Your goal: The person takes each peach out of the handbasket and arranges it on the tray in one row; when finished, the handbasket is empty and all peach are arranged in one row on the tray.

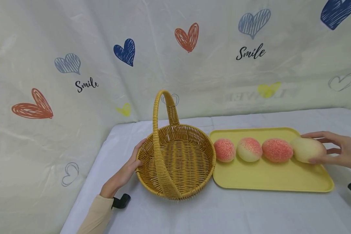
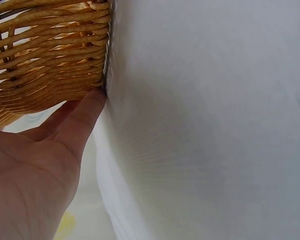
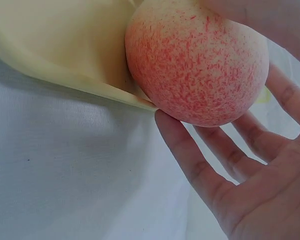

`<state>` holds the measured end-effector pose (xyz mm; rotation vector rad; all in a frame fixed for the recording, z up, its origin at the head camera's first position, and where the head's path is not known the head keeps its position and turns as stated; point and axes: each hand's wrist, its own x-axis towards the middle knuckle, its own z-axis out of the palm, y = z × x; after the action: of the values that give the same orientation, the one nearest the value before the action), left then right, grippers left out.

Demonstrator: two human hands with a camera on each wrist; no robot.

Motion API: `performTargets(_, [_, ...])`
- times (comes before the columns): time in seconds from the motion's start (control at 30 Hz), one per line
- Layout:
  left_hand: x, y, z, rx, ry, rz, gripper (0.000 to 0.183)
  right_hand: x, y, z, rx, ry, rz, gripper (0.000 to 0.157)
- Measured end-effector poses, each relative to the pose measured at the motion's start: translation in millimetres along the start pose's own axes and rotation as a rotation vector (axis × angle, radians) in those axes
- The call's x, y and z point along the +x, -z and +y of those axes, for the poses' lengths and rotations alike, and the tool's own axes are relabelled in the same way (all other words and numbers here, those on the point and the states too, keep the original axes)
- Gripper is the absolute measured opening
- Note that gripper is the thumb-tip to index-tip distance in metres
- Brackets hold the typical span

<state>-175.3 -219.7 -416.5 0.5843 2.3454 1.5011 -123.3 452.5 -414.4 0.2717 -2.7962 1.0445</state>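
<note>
A round wicker basket (image 1: 181, 193) with a tall arched handle stands in the middle of the head view. My left hand (image 1: 121, 177) holds its left side, thumb over the rim; in the left wrist view the fingers (image 2: 84, 115) touch the basket's lower edge. To the right lies a yellow tray (image 1: 266, 178) with several peaches in a row. At the tray's right end my right hand (image 1: 343, 151) grips a pale peach (image 1: 307, 149), thumb in front and fingers behind. The right wrist view shows this peach's red-speckled side (image 3: 195, 65) against the tray's edge.
Left of the gripped peach sit a reddish peach (image 1: 277, 150), a two-toned peach (image 1: 249, 149) and another reddish peach (image 1: 224, 150). The basket stands against the tray's left end. A white cloth (image 1: 222, 214) covers the table, and a heart-printed curtain (image 1: 152, 65) hangs behind.
</note>
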Motion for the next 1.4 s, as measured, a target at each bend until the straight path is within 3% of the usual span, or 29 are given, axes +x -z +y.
performTargets(0.27, [-0.7,0.3,0.3,-0.002,-0.001,-0.005,0.086,-0.4,-3.4,-3.1,0.005,0.0,0.021,0.07])
performTargets(0.57, [-0.2,0.3,0.4,-0.005,-0.003,-0.001,0.087,3.0,-5.6,-12.0,0.056,0.06,0.055,0.074])
performTargets(0.87, [-1.0,1.8,1.0,0.011,0.001,0.013,0.087,0.5,-6.1,-15.5,0.071,0.135,0.006,0.077])
performTargets(1.4, [0.0,-0.1,0.5,0.006,0.009,0.009,0.086,-0.6,-3.9,-4.7,0.015,0.009,0.005,0.071])
